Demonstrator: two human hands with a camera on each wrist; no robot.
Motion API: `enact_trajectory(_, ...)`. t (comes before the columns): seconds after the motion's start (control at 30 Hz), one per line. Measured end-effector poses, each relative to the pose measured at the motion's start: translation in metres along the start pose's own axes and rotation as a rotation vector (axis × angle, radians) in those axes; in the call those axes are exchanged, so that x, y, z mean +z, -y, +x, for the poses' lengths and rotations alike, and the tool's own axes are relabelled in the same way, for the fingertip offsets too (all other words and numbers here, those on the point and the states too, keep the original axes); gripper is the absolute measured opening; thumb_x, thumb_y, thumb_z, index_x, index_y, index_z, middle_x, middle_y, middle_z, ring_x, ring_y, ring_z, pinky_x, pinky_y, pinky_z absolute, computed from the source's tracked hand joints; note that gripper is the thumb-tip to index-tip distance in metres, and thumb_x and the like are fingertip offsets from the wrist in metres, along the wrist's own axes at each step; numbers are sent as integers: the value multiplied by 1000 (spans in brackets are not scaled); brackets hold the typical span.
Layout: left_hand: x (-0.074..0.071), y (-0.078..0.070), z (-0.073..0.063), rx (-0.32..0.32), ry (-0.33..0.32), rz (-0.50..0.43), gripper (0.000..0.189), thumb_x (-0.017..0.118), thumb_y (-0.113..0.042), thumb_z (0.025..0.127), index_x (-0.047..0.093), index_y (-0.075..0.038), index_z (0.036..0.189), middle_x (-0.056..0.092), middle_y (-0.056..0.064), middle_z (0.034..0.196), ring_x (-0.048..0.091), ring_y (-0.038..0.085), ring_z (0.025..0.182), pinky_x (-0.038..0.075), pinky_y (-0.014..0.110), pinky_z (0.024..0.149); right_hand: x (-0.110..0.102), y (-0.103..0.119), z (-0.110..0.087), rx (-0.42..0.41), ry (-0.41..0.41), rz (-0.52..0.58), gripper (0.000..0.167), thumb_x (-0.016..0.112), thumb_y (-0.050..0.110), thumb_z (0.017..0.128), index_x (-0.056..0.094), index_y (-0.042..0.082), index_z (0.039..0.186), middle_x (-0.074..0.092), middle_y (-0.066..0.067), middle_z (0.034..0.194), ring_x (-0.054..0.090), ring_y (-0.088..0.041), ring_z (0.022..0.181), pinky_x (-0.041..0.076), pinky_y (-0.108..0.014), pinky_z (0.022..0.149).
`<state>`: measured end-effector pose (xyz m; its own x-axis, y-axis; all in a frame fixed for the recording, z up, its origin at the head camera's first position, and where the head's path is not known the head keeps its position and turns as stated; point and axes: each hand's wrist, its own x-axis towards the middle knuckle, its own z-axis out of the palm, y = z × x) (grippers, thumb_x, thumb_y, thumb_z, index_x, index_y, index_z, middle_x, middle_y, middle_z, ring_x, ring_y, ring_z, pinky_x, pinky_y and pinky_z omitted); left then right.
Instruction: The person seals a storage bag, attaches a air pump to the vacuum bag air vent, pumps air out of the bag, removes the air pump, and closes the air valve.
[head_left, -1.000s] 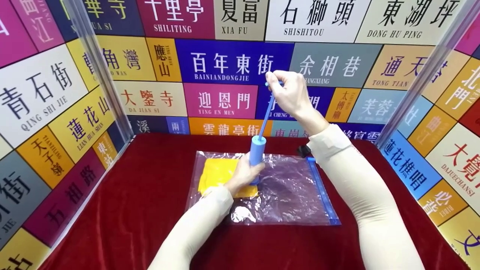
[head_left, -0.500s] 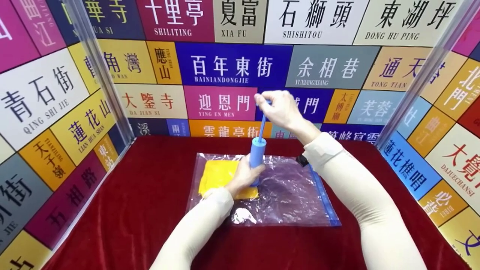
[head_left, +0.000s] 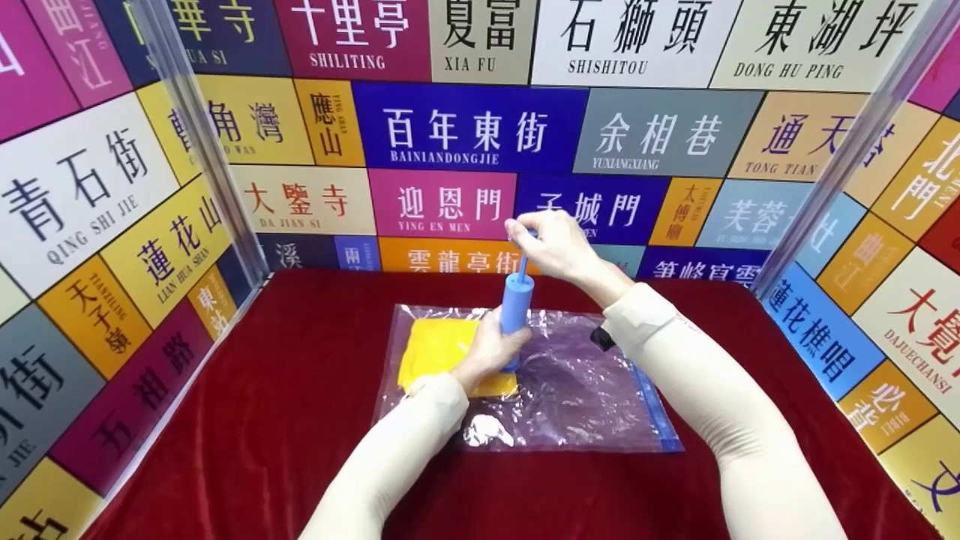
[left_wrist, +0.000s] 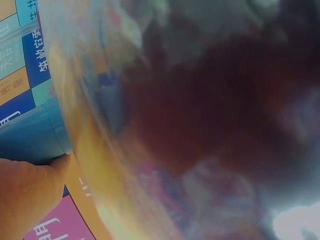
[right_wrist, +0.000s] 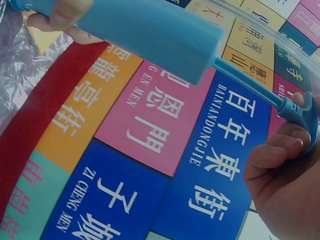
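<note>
A blue hand pump stands nearly upright on a clear plastic storage bag that lies flat. My left hand grips the lower part of the pump's barrel. Above it, my right hand holds the T-shaped handle, fingers curled round it, with a short length of the rod showing out of the barrel. Inside the bag, on its left side, is a folded yellow cloth-like item. The left wrist view is mostly blurred by the bag, with the barrel at its left edge.
Dark red cloth covers the table. A blue zip strip runs down the bag's right edge. Panels with place names stand behind and on both sides, with clear corner posts. A black wrist device sits by my right cuff.
My right hand has come down, pushing the pump's handle and rod toward the barrel, so less rod shows. My left hand, the barrel and the bag stay about where they were.
</note>
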<state>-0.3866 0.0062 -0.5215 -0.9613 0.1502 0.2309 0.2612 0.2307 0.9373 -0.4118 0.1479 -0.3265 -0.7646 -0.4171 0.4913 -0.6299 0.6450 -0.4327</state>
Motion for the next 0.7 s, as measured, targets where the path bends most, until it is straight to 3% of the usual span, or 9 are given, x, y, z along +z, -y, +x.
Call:
enact_trajectory(0.27, 1, 2, 2, 3, 7, 4, 35, 75, -10, 95, 68, -1, 128, 78, 21, 117, 74, 24, 100, 65, 47, 104, 12, -9, -8, 37, 61, -4, 45, 61, 36, 113, 59, 18, 72, 52, 3, 66, 50, -19, 66, 41, -33, 68)
enact_trajectory(0.43, 1, 2, 4, 36, 2, 5, 36, 76, -10, 94, 69, 1, 128, 78, 21, 116, 74, 24, 100, 65, 47, 105, 19, -13, -12, 50, 105, -8, 42, 60, 37, 113, 72, 12, 81, 64, -2, 72, 52, -19, 68, 41, -32, 66)
enact_trajectory(0.6, 1, 4, 4, 43, -3, 16, 34, 77, -12, 94, 70, 0, 125, 78, 19, 111, 69, 18, 95, 64, 43, 101, 27, -16, -16, 56, 143, -7, 39, 59, 37, 113, 84, 11, 98, 83, -8, 91, 67, -24, 79, 48, -32, 72)
enact_trajectory(0.7, 1, 5, 4, 30, 3, 17, 36, 77, -13, 94, 70, -1, 127, 78, 18, 113, 70, 18, 96, 64, 43, 102, 29, -18, -19, 49, 140, -7, 39, 60, 37, 113, 85, 11, 100, 85, -9, 96, 72, -27, 84, 49, -33, 74)
